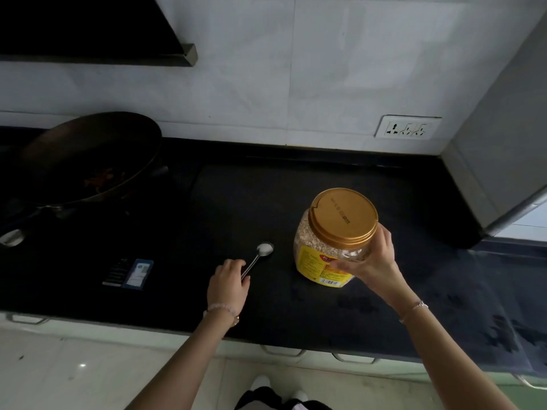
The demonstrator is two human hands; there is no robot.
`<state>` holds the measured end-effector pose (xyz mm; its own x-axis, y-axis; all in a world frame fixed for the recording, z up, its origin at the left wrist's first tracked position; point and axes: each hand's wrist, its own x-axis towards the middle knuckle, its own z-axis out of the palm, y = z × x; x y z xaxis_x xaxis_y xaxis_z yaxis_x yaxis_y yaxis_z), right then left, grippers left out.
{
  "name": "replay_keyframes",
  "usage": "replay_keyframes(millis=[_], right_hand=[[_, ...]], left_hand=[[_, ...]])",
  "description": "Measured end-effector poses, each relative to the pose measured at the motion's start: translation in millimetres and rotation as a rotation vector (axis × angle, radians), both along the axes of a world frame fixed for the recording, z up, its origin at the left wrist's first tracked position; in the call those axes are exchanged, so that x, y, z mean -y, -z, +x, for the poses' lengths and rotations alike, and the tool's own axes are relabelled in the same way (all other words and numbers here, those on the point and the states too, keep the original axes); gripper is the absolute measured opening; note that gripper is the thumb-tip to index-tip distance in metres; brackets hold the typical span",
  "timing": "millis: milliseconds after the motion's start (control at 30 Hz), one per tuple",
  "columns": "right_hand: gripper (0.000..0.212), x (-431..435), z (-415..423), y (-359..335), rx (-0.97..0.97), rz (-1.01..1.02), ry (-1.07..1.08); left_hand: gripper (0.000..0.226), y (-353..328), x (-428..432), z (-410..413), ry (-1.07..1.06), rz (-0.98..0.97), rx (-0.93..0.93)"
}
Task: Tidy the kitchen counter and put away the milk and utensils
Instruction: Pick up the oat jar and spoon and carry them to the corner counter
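Wrapped around the shoulder of the oat jar (331, 247), the right hand (370, 261) steadies it upright on the black counter (266, 187), gold lid on, likely for lifting; meanwhile the left hand (229, 281) pinches the spoon (257, 258) by its handle, bowl resting flat, probably to clear it away.

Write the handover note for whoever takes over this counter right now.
Left hand: closed on the handle of the spoon, whose bowl rests on the counter.
Right hand: gripping the oat jar just under its gold lid, which is on; jar stands upright on the counter.
Also out: a small dark packet left of the spoon, and a wok on the stove.
No milk in view.
Left: put away spoon, jar and packet.
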<state>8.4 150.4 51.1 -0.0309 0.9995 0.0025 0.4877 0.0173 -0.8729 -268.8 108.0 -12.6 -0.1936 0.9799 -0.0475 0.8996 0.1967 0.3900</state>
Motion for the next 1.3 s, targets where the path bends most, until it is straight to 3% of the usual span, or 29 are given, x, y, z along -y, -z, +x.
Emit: replay_keyframes(millis=[367, 500, 733, 867, 1067, 1300], right_hand=[[0.116, 3.4, -2.4, -4.4, 0.006, -0.036, 0.026], [0.116, 3.6, -2.6, -4.3, 0.013, -0.045, 0.036], [0.117, 1.0, 0.1, 0.8, -0.003, -0.019, 0.027], [0.112, -1.1, 2.0, 2.1, -0.067, 0.002, -0.032], [0.108, -8.7, 6.4, 2.9, -0.258, -0.041, -0.193], [0.112, -9.1, 9.9, 8.3, -0.203, 0.058, -0.228]], left_hand=[[0.016, -3.7, -35.6, 18.8, -0.085, -0.184, 0.04], [0.013, -8.9, -33.6, 14.2, -0.161, -0.225, 0.339], [0.008, -36.0, -6.7, 13.0, -0.204, -0.114, 0.882], [0.006, -50.6, 17.3, 20.2, -0.38, -0.049, 1.12], [0.008, -56.9, 53.9, 39.0, -0.567, 0.006, 1.19], [0.011, -51.4, 118.8, 73.7, -0.886, 0.141, 1.239]])
